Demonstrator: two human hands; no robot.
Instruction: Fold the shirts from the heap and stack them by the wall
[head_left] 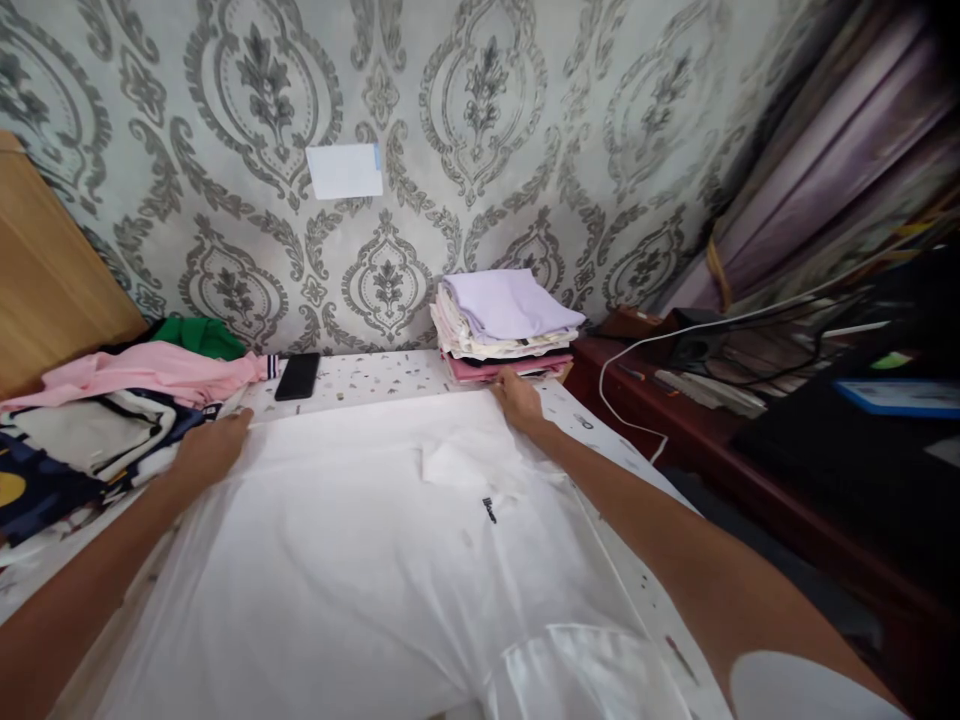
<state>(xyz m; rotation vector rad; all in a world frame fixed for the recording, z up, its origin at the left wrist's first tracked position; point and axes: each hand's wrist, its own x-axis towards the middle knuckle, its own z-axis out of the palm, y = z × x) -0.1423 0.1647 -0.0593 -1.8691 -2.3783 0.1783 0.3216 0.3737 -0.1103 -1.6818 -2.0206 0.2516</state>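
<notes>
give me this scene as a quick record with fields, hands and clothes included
main item: white garment, spread out, wrinkled, dark lettering
left hand: at its far left corner, grasp unclear
right hand: holding its far right corner
folded stack: beyond right hand, lavender piece on top
loose clothes: heaped at left, pink and green among them
phone: between heap and stack

- The left arm point(90, 590), bare, reaches forward over the left part of the surface point(360, 370).
- The left hand point(214, 445) is low, back upward, fingers bent.
- The right arm point(652, 510) stretches inward across the right edge.
- The right hand point(519, 402) pinches near the far right corner.
- Both hands are well apart.
</notes>
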